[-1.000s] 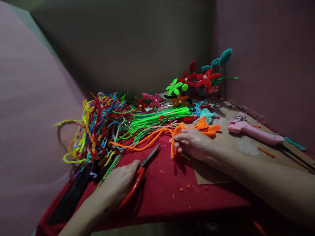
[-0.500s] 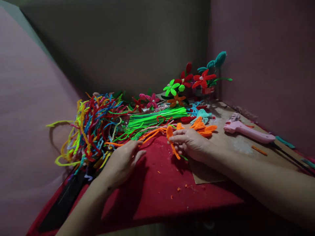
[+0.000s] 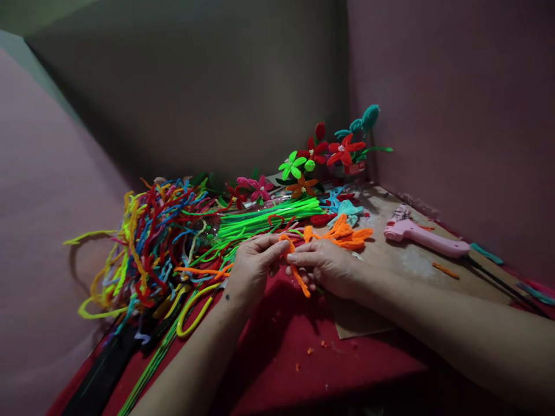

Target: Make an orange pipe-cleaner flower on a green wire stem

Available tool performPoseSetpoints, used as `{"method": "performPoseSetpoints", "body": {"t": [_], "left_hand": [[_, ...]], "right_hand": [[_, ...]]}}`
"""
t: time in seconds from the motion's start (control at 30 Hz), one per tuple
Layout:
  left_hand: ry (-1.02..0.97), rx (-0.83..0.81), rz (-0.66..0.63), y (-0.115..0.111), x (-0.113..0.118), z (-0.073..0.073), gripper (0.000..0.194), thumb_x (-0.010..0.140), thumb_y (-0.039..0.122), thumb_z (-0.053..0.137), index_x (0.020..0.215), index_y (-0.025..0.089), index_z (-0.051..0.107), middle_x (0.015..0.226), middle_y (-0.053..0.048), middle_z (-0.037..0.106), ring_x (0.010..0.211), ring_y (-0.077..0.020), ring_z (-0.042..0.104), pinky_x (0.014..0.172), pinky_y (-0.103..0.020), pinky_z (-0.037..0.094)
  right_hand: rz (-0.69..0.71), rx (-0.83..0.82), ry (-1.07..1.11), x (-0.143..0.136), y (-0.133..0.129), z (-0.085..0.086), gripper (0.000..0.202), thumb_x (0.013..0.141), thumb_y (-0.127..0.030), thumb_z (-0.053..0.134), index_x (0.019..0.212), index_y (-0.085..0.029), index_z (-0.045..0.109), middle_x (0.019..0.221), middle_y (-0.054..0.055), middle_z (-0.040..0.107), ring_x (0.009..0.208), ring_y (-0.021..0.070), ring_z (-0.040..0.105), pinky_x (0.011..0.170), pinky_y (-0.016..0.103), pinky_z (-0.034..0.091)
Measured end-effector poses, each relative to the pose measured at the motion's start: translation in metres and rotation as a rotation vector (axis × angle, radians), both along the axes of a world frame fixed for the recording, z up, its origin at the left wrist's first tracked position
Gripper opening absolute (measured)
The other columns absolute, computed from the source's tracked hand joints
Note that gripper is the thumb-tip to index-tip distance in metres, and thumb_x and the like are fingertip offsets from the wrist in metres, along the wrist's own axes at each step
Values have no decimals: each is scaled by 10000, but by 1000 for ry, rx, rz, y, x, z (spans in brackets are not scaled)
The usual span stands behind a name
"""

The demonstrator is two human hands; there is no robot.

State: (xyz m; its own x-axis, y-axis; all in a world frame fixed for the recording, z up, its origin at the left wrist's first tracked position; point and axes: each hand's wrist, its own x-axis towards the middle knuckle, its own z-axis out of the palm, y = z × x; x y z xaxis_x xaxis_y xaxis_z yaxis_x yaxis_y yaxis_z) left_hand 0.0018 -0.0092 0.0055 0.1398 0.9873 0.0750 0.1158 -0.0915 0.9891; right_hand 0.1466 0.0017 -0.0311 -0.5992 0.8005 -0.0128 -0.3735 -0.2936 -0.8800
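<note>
An orange fuzzy pipe-cleaner piece (image 3: pixel 298 278), looped at its top with a tail hanging down, is held between both hands over the red cloth. My left hand (image 3: pixel 259 266) pinches its upper end between thumb and fingers. My right hand (image 3: pixel 323 263) has its fingers closed on the same piece from the right. Just behind the hands lie orange petals (image 3: pixel 349 234) in a cluster. Bright green pipe cleaners (image 3: pixel 269 216) lie in a bundle beyond my left hand.
A tangled multicoloured pile (image 3: pixel 160 237) stands at the left, with yellow-handled scissors (image 3: pixel 202 320) in front. Finished flowers (image 3: pixel 342 151) stand at the back. A pink glue gun (image 3: pixel 427 236) rests on the brown board (image 3: pixel 381 202) at the right. Orange scraps dot the red cloth (image 3: pixel 277 358).
My left hand has moved right and taken hold of the orange piece's top. The view has shifted slightly, and the yellow scissor handles and green stems now show at the left.
</note>
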Motion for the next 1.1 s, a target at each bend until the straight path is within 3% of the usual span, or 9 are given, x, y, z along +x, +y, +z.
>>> {"method": "performPoseSetpoints", "body": {"t": [0.23,0.33,0.43,0.5,0.57,0.73,0.9,1.1], "left_hand": [[-12,-33,-40,-2,2,-3,192,728,299,643,829,139,673,660,7,557,503,-51,393,460,-189,291],[106,36,-26,-2,2,-5,136,713,275,654,734,143,679,645,5,565,544,-76,453,504,-203,344],[277,298,69,-5,4,-7,76,702,202,652,644,157,668,651,0,581,633,-109,518,589,-218,401],[383,520,129,-8,6,-8,78,716,163,626,652,171,670,688,-7,601,686,-124,546,642,-228,422],[461,644,154,-11,8,-7,94,736,158,602,675,183,668,723,-14,612,711,-131,562,661,-232,434],[457,551,175,-13,10,-5,106,754,213,591,666,195,645,752,-21,623,749,-153,580,707,-248,450],[422,513,212,-11,10,-5,131,732,236,612,611,195,642,691,-10,601,692,-148,550,654,-244,424],[25,210,273,-7,5,1,209,777,357,568,843,177,651,616,26,514,490,-69,395,442,-196,304]], "right_hand": [[-55,18,-77,0,2,-2,170,638,-236,659,553,-127,560,377,-47,444,300,58,350,316,197,237],[-94,30,-142,0,-1,0,176,615,-190,641,495,-137,523,343,-48,431,278,56,333,306,196,219],[-145,8,-192,-2,-4,4,173,594,-141,614,456,-138,509,317,-51,416,262,49,315,296,191,208],[-176,-1,-204,-3,-5,6,162,588,-114,593,447,-135,517,305,-51,411,255,50,316,292,190,212],[-188,-1,-204,-4,-5,7,160,589,-103,584,443,-132,526,302,-48,417,253,51,322,290,189,218],[-194,26,-198,-3,-5,8,201,599,-102,592,417,-138,515,302,-44,430,252,55,335,285,191,223],[-158,17,-212,-2,-5,4,200,611,-112,604,434,-149,521,304,-47,435,251,60,338,288,201,231],[-182,3,-132,-1,-7,9,271,633,-199,664,451,-156,467,337,-63,416,292,43,315,336,205,197]]}}
